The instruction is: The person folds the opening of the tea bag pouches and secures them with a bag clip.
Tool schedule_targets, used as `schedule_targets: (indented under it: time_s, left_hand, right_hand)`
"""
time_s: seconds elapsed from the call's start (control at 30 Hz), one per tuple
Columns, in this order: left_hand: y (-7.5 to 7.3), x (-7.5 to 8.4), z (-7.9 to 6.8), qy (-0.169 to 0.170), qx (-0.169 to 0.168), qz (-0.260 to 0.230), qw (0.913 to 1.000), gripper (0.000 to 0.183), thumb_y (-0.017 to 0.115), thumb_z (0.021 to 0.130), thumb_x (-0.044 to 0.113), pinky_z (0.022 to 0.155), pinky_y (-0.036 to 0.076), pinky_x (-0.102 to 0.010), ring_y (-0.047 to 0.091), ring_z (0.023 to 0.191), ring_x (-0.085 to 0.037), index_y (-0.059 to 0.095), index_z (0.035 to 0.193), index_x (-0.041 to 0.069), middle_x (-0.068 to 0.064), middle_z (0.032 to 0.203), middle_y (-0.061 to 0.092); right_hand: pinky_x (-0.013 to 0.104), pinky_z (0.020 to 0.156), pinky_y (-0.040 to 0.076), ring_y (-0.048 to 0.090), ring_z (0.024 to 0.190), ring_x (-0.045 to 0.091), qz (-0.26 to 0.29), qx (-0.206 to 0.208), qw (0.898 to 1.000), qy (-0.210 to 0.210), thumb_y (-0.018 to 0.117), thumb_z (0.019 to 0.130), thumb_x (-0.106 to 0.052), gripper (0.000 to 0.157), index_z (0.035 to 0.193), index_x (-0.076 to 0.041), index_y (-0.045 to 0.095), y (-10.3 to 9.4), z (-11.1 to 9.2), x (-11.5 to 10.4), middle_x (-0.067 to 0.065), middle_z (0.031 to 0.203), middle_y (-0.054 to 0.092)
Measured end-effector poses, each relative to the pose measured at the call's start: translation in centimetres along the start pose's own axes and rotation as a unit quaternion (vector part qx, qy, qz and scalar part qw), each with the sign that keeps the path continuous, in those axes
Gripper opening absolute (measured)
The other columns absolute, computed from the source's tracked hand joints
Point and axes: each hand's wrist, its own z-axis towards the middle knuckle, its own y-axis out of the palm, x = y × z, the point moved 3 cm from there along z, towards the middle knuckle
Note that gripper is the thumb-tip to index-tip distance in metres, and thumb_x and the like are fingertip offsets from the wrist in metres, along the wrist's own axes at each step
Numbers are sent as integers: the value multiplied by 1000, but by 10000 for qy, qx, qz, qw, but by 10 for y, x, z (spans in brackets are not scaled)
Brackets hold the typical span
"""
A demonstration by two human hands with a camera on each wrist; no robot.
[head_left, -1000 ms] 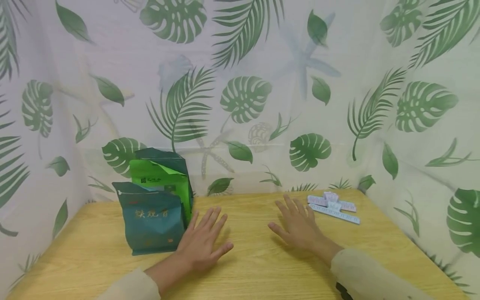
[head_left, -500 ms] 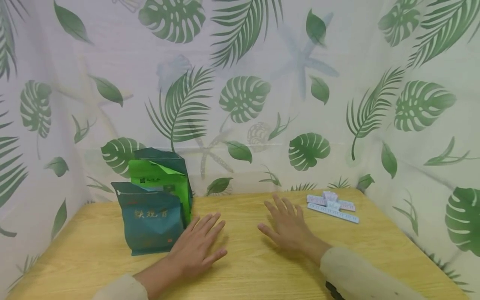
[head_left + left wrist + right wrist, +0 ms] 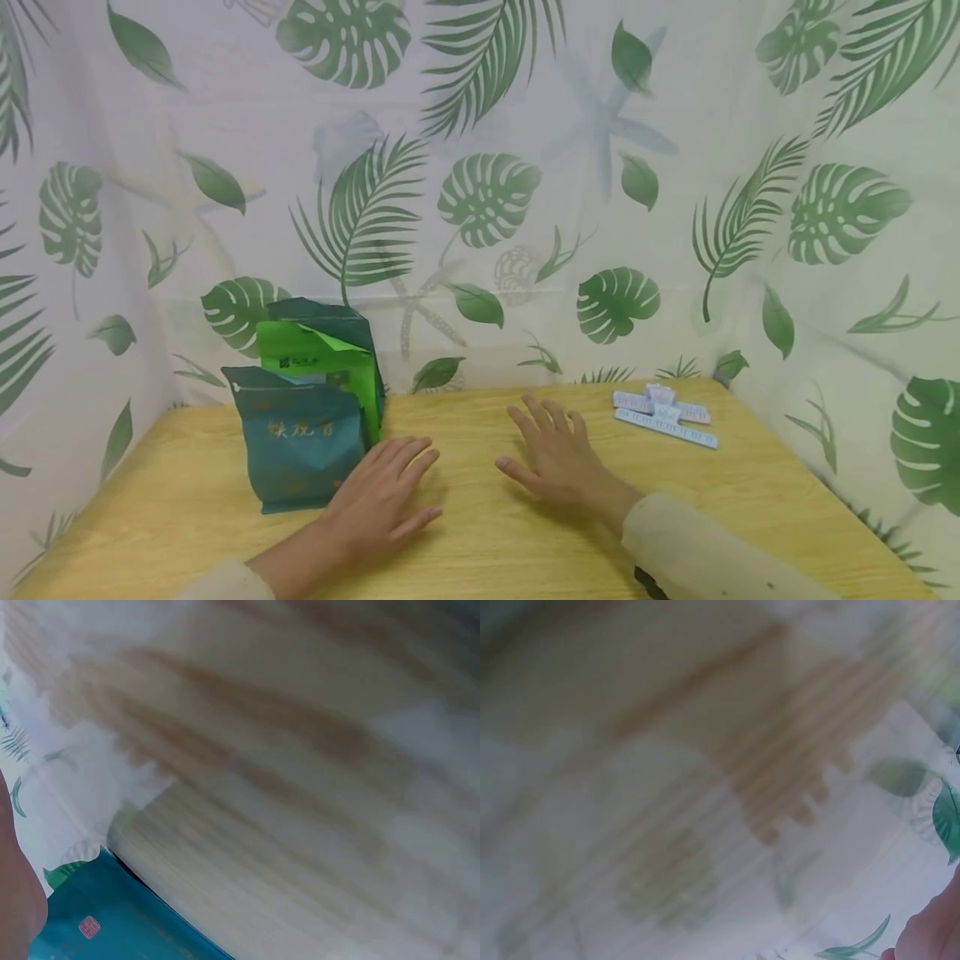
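Observation:
My left hand (image 3: pixel 375 500) is spread palm down over the wooden table, fingers straight and holding nothing. In the head view it overlaps the lower right corner of a dark teal tea bag (image 3: pixel 300 442) with gold lettering. The left wrist view shows part of that teal tea bag (image 3: pixel 112 922) at the bottom. My right hand (image 3: pixel 555 458) is also spread palm down, right of the table's middle, with nothing in its fingers. Beyond it to the right lie two long sealing clips, a pale blue one (image 3: pixel 675 429) in front and a pink-and-lilac one (image 3: pixel 696 413) behind.
Behind the teal bag stand a bright green bag (image 3: pixel 352 354) and a dark green bag (image 3: pixel 330 310). The wooden table (image 3: pixel 480 533) ends at a white leaf-printed curtain (image 3: pixel 480 108), which also hangs along both sides.
Both hands have drifted left and slightly down toward the front of the table, fingers still spread. The bags and clips have stayed in place.

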Motion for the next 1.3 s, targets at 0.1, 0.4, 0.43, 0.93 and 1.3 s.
schedule_targets:
  time_s: [0.1,0.4,0.43,0.93,1.3]
  left_hand:
    - [-3,-2,-2,91,200,25,9998,63,67,92,48,110,39,-49,49,131,-28,52,139,9,-11,142,54]
    - [-10,-11,-10,372,698,-90,9968,57,74,86,40,103,44,-47,55,123,-26,57,130,8,-10,133,58]
    - [-11,-13,-11,391,795,-124,9960,57,74,87,40,102,44,-47,55,122,-26,57,130,7,-10,132,58]
    - [-30,-25,-25,294,2226,-611,9726,44,48,103,42,97,40,-39,57,107,-28,62,114,1,-13,118,60]
    - [-34,-40,-39,54,2281,-289,9732,44,48,103,43,91,44,-47,58,103,-29,64,110,2,-12,113,61]
  right_hand:
    - [68,104,30,35,141,39,-76,-20,10000,-47,47,96,-65,77,153,-14,38,0,2,-5,15,158,35]
    - [67,104,28,37,137,38,125,-119,9998,-93,52,95,-63,76,153,-15,38,2,11,-22,15,152,39]
    - [66,104,28,36,137,38,123,-135,9998,-104,51,95,-63,76,153,-16,37,3,12,-24,14,152,39]
    - [62,101,31,38,135,36,298,-250,9989,-273,48,97,-63,74,153,-17,36,10,21,-47,14,150,40]
    - [62,102,30,37,136,35,275,-176,9980,-534,45,96,-66,74,152,-18,37,15,32,-70,13,148,40]
